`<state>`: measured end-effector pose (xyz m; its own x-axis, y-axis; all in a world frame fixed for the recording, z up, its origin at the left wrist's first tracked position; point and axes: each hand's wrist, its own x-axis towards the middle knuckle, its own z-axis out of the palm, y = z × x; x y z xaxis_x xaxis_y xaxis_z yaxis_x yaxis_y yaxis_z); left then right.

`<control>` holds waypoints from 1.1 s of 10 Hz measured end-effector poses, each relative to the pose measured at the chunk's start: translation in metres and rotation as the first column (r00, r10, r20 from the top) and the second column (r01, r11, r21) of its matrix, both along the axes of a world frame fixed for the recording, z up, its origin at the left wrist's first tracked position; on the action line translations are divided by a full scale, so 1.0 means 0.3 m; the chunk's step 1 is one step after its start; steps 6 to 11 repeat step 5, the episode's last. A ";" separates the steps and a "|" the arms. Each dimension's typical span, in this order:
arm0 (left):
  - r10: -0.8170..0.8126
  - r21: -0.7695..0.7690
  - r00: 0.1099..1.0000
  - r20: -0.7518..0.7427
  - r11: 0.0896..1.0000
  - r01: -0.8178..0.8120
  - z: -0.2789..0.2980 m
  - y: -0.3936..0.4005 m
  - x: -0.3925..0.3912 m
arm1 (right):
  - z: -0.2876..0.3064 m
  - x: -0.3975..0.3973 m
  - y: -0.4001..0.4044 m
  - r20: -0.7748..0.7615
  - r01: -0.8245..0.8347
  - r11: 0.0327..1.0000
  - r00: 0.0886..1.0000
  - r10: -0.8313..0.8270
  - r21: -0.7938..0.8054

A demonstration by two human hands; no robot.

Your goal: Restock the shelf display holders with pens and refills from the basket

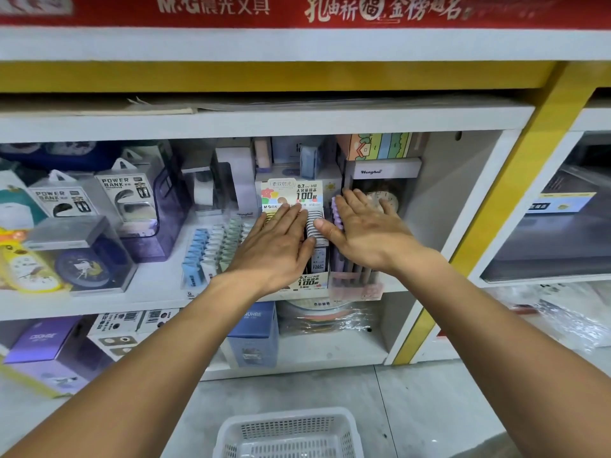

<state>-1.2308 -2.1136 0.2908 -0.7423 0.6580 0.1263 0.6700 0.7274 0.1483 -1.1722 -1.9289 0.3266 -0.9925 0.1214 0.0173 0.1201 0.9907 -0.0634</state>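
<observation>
A cardboard display holder (291, 193) marked 0.7 mm HB stands on the middle shelf, packed with rows of lead refill cases (316, 228). My left hand (281, 242) lies flat on the left rows, fingers straight. My right hand (360, 226) lies flat over the clear holder of purple pens (347, 276) just to the right, its thumb touching the refill cases. Neither hand grips anything. A white plastic basket (287, 431) sits on the floor below; the part I see holds nothing.
A holder of pastel blue and green items (215, 246) stands left of the refill display. Power bank boxes (125, 196) and clocks fill the shelf's left side. A boxed clock (383, 180) stands behind my right hand. Boxes (254, 335) line the lower shelf.
</observation>
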 end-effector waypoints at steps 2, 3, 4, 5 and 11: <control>-0.023 -0.047 0.999 0.044 0.999 0.025 0.005 0.004 -0.002 | -0.019 -0.026 -0.008 -0.008 0.009 1.000 1.000 -0.009 -0.017; -0.039 0.014 0.998 0.052 0.999 0.038 0.027 -0.009 0.009 | -0.010 -0.013 -0.015 -0.027 0.032 0.999 0.999 -0.033 -0.033; -0.036 0.130 0.999 -0.022 0.991 0.039 0.095 -0.063 0.040 | 0.032 0.037 -0.035 -0.144 0.015 0.998 0.989 -0.023 -0.059; -0.056 0.169 0.997 -0.049 0.984 0.063 0.140 -0.114 0.070 | 0.063 0.080 -0.044 -0.173 -0.083 0.993 0.983 0.067 -0.082; -0.056 0.169 0.997 -0.049 0.984 0.063 0.140 -0.114 0.070 | 0.063 0.080 -0.044 -0.173 -0.083 0.993 0.983 0.067 -0.082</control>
